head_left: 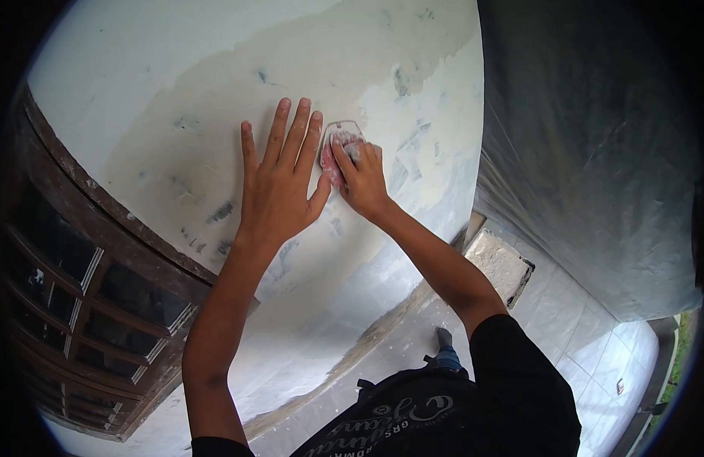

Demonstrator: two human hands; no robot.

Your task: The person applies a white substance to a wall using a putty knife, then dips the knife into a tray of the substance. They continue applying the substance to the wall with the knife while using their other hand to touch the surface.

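Note:
My left hand (279,179) lies flat on the patched wall (215,84), fingers spread and pointing up, with nothing in it. Just to its right, my right hand (365,179) grips a small, dusty, pink-and-whitish hand sanding block (331,166) with a pale, flat, angular edge. The block is against the wall, and my fingers and thumb cover part of it. Its underside is hidden. Around both hands the wall has a damp-looking beige area with grey smudges and dark scuffs; whiter filler surrounds this.
A brown wooden window frame with glass panes (70,263) borders the wall on the left. Plastic sheeting (588,152) hangs at the right. Below it, a whitish-coated board or tray (498,266) lies on the tiled floor (588,335). My foot (444,339) shows beneath me.

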